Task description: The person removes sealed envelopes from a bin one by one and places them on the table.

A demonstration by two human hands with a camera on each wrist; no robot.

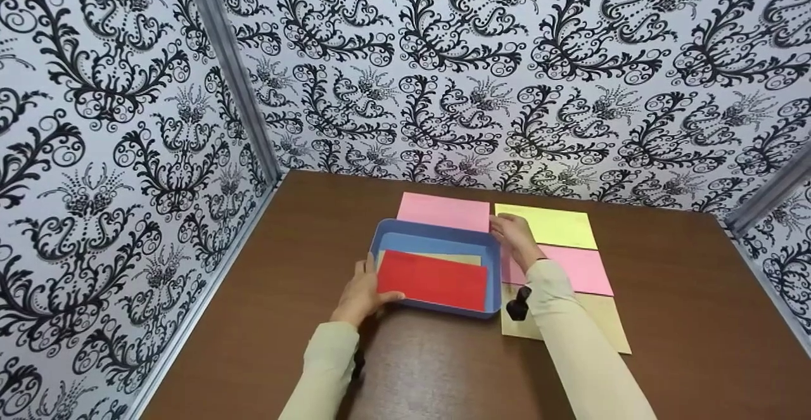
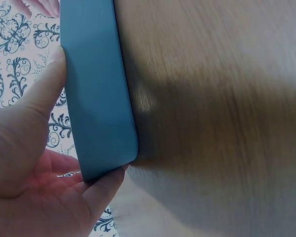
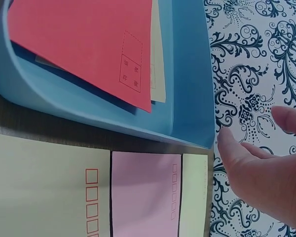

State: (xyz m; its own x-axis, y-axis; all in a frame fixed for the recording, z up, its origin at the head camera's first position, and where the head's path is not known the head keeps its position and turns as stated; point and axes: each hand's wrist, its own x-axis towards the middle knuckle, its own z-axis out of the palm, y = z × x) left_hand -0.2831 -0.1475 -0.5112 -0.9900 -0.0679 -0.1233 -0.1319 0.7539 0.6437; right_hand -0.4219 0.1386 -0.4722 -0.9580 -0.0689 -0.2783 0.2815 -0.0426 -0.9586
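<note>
A blue tray (image 1: 493, 280) is in the middle of the head view with a red envelope (image 1: 434, 280) lying over a cream envelope (image 1: 469, 259) inside. My left hand (image 1: 360, 292) grips the tray's near left corner. In the left wrist view, the thumb (image 2: 47, 81) lies along the tray's rim and fingertips (image 2: 106, 190) press its end wall. Beside the tray's far right corner is my right hand (image 1: 516, 237), its fingers loosely bent. In the right wrist view, one fingertip (image 3: 226, 136) sits right at that corner, with the other digits spread apart from it.
Behind the tray lies a pink envelope (image 1: 443, 210). To its right, a yellow envelope (image 1: 554, 223), another pink envelope (image 1: 580, 269) and a larger cream envelope (image 1: 602, 322) form a column on the brown table (image 1: 285, 249). Patterned walls (image 1: 405, 90) stand at the back and sides.
</note>
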